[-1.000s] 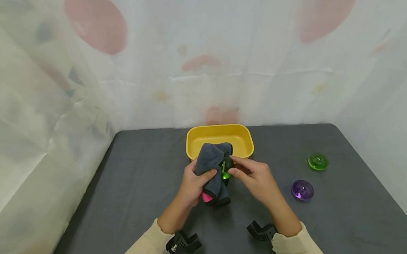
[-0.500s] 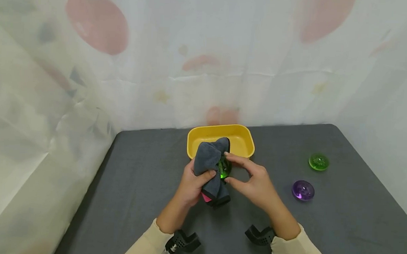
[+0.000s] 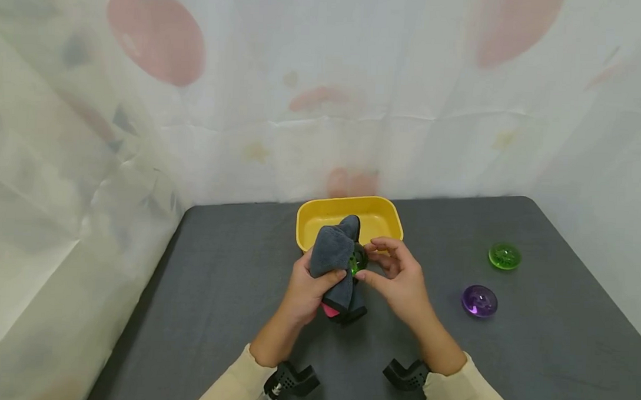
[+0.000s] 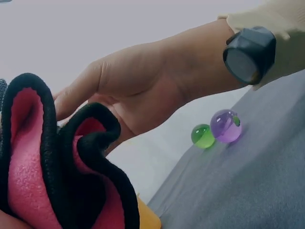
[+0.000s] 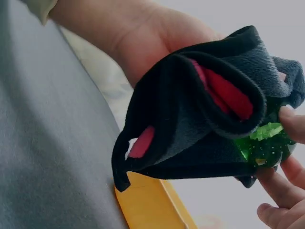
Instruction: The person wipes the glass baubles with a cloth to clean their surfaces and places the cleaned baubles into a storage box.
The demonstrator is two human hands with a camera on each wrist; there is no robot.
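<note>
Gripping a bunched grey cloth (image 3: 333,260) with a pink inner face and black hem, the left hand (image 3: 308,291) has its thumb folded across the fabric and its fingers curled behind it, holding it above the table (image 3: 216,314) just in front of the yellow tray (image 3: 352,206). And there's the right hand (image 3: 402,279), thumb and fingertips pinching a small green object (image 3: 356,263) that sits pressed right against the cloth (the right wrist view shows it best: glossy, translucent, half tucked into the folds (image 5: 267,145)). Both sleeves are cream, and a black camera mount sits at each wrist.

Now the setting. The tabletop is a dark grey, matt sheet with a rounded far right corner, and it fills the lower half of the head view. The tray rests on it at the far middle, close to the back edge. Out to the right lie two more little domed pieces, well apart from the hands: a green one (image 3: 504,256) farther back and a purple one (image 3: 479,300) nearer; the left wrist view catches them side by side, nearly touching from that angle (image 4: 217,130).

Behind and to both sides hangs a pale, thin curtain (image 3: 324,106), creased and printed with soft pink ovals and faint yellow spots, closing off the table.
</note>
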